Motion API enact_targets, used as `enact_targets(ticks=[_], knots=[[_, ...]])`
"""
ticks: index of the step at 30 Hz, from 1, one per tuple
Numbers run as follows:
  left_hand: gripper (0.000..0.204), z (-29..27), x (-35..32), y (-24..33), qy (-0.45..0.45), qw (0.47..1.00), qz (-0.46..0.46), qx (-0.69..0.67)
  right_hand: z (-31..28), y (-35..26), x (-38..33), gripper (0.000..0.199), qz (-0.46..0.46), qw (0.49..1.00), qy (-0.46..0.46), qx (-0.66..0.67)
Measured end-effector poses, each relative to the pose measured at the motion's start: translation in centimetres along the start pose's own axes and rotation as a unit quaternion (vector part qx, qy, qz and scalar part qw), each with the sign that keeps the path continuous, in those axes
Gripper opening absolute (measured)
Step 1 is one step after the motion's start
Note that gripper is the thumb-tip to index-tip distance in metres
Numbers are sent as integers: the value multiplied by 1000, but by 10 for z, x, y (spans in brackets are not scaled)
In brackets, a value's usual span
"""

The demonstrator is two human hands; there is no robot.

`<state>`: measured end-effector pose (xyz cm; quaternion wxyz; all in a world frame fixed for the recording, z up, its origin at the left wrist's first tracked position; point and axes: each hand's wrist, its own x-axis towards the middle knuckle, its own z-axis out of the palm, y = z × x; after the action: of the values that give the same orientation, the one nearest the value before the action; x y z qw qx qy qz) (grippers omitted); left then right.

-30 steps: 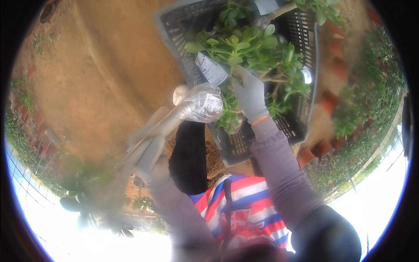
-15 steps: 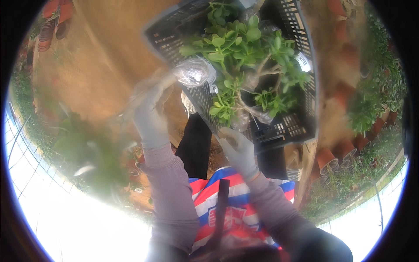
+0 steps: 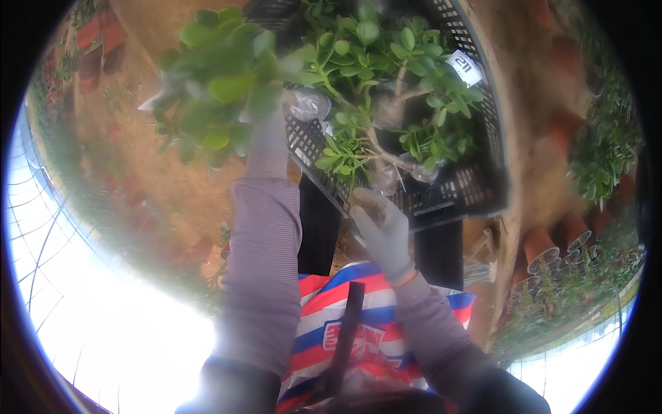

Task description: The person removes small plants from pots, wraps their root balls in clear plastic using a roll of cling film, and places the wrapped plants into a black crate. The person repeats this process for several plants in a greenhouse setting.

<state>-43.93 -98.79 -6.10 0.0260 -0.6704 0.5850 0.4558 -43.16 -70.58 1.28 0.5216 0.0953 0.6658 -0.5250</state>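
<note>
A leafy jade plant (image 3: pixel 221 90), blurred and close to the camera, is in my left hand (image 3: pixel 270 132). Its leaves cover most of that grey-gloved hand, so the fingers are hidden. The plant's plastic-wrapped root ball (image 3: pixel 308 105) lies by the left wall of a black slatted crate (image 3: pixel 491 162). Inside the crate stand more jade plants (image 3: pixel 358 58) with clear wrapping round their roots, and one bears a white tag (image 3: pixel 464 67). My right hand (image 3: pixel 383 231), gloved in grey, is closed with thumb and fingers at the crate's near left corner.
A wooden beam (image 3: pixel 507 241) runs beside the crate on the right. Terracotta pots (image 3: pixel 541 245) and potted greenery (image 3: pixel 596 155) line the right side. More pots (image 3: pixel 103 38) stand at the far left on brown ground. A red, white and blue striped cloth (image 3: pixel 352 303) covers my lap.
The held jade plant's foliage has swung from lower left up to beside the crate, and my left arm has reached farther forward. My right hand stays by the crate's corner.
</note>
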Motion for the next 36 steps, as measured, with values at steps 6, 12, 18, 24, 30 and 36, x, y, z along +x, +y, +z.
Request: enact_targets(ticks=[6,12,18,24,30,36], knots=[[30,18,38,-42,-29,987,21,-159,-9,-10,-1,34,41,997,7,61],[19,22,64,-82,-132,983,106,-70,-12,-27,0,35,19,999,10,41],[17,22,68,-77,-98,991,84,-42,-15,-35,0,33,47,996,9,74],[24,22,55,-54,-63,987,80,-122,-18,-34,0,33,71,993,-8,97],[33,18,55,-40,-86,993,76,18,-19,-29,0,32,44,996,0,82],[33,13,82,-48,-134,820,220,511,-22,-27,-1,32,50,997,-9,54]])
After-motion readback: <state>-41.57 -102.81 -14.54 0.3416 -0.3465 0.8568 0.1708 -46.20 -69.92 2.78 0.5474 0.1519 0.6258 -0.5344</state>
